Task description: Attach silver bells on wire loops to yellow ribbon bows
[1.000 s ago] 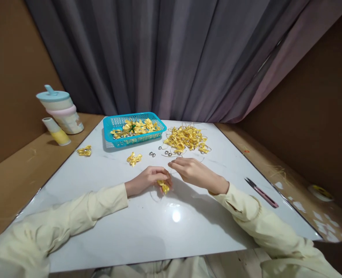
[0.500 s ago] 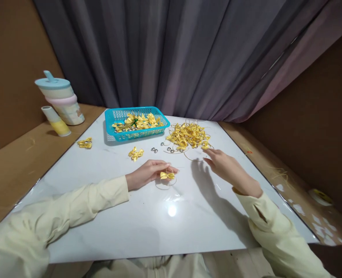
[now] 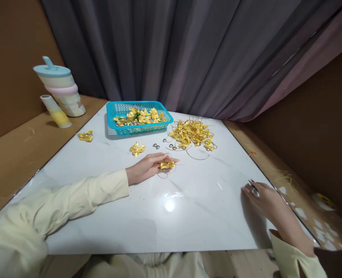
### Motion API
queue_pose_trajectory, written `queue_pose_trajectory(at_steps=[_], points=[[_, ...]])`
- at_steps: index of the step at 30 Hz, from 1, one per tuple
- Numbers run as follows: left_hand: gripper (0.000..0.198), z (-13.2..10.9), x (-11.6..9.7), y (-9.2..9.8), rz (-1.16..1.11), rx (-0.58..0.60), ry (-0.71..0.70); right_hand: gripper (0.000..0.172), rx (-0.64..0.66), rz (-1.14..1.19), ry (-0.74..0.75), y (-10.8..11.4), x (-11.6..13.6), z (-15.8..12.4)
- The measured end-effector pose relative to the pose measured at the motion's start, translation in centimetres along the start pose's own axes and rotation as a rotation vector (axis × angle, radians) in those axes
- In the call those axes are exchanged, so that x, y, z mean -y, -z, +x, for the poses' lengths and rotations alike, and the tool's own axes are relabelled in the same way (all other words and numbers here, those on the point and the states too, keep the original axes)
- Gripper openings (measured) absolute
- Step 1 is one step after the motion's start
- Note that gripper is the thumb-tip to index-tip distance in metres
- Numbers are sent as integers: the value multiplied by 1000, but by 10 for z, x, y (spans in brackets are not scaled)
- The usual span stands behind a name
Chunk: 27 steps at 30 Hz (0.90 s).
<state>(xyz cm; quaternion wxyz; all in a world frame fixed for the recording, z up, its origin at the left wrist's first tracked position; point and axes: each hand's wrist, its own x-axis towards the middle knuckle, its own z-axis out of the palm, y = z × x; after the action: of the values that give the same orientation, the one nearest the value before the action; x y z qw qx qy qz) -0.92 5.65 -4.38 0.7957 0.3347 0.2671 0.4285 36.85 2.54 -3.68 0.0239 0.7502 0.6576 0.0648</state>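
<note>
My left hand (image 3: 147, 166) is closed around a yellow satin ribbon bow (image 3: 167, 165), pinched at the fingertips over the table's middle. A thin gold cord loops out below the bow, and a fine strand runs off to its right. Over at the table's right side, my right hand (image 3: 265, 199) grips a small dark pointed tool (image 3: 252, 184) that looks like thread snips. Its two dark tips stick out past the fingers; the rest is mostly hidden in the palm. Beyond the left hand lies another yellow bow (image 3: 137, 148).
A turquoise basket (image 3: 143, 130) with yellow bows stands at the back. Right of it lies a pile of yellow bows (image 3: 191, 133) with gold cords. Silver beads (image 3: 156, 146) lie in front. At left are a bow (image 3: 85, 135), a tumbler (image 3: 62, 90) and a white-yellow tube (image 3: 56, 112).
My right hand has moved from beside the bow pile toward the right front, where the dark tool now shows in it. The left hand keeps hold of its bow, nearly still.
</note>
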Motion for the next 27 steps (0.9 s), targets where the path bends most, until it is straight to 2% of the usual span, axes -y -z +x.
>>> queue_pose_trajectory(at_steps=[5, 9, 16, 24, 27], points=[[16, 1, 0, 3, -16, 16, -4, 28, -24, -22, 41, -5, -7, 0], [18, 1, 0, 6, -32, 47, -10, 20, -63, -44, 60, -10, -16, 0], [18, 3, 1, 9, -40, 62, -38, 23, -115, -29, 67, -4, -19, -4], [17, 2, 0, 9, -51, 59, -35, 23, -280, -42, 75, -30, -43, 3], [16, 4, 2, 11, -55, 69, -48, 21, -298, -62, 46, -30, -46, 5]])
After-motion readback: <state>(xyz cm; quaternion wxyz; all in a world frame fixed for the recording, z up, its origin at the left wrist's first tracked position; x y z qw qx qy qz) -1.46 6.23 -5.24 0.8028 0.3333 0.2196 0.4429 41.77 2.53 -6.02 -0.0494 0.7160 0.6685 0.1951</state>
